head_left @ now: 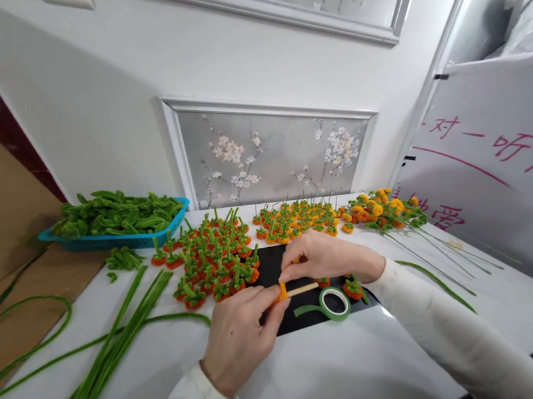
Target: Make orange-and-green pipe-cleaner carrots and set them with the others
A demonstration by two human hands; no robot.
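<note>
My left hand pinches an orange pipe cleaner wound round the end of a thin wooden stick. My right hand closes its fingers over the same stick and orange strand from above. Both hands hover over a black mat on the white table. A roll of green floral tape lies just below my right wrist, with a small orange-and-green piece beside it.
Many red-orange fuzzy pieces with green tops and yellow-orange ones crowd the table's far side. Long green pipe cleaners lie at the left. A blue tray holds green leaf shapes. Wired yellow flowers lie at the right by a lettered white board.
</note>
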